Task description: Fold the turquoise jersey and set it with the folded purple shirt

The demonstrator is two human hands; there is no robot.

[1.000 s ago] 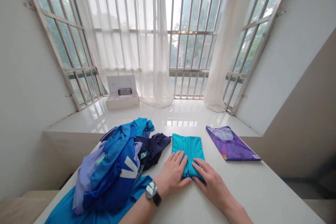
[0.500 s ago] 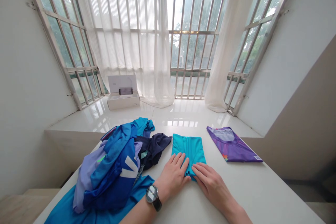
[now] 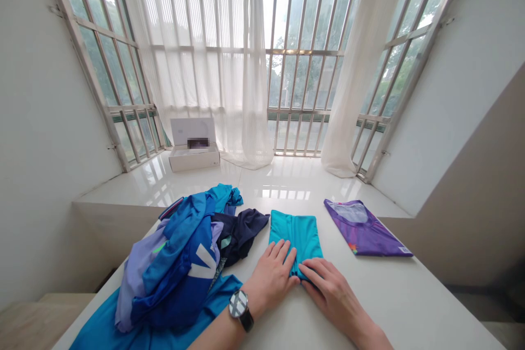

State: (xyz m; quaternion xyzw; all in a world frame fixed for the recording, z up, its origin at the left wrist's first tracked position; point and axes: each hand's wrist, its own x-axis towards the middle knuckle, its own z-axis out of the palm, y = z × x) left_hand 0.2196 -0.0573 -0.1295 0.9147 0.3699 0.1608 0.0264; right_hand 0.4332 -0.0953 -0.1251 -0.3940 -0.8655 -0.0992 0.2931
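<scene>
A folded teal shirt [image 3: 295,235] lies on the white table [image 3: 381,298], in front of me and a little to the right of centre. My left hand [image 3: 273,276], with a watch [image 3: 238,303] on its wrist, presses flat on the near end of the shirt. My right hand [image 3: 330,295] rests on the same end from the right, its fingertips close to my left hand. Neither hand grips the cloth. The shirt's near edge is hidden under my fingers.
To the left sits a heap of blue and lilac clothes [image 3: 174,265], with a navy garment [image 3: 240,232] beside it. A folded purple shirt [image 3: 363,229] lies to the right. Beyond the table's far edge are a glossy white ledge and an open white box [image 3: 193,145].
My right hand has slid in toward my left, and the near end of the teal shirt looks more folded under. The whole view has shifted slightly with my head.
</scene>
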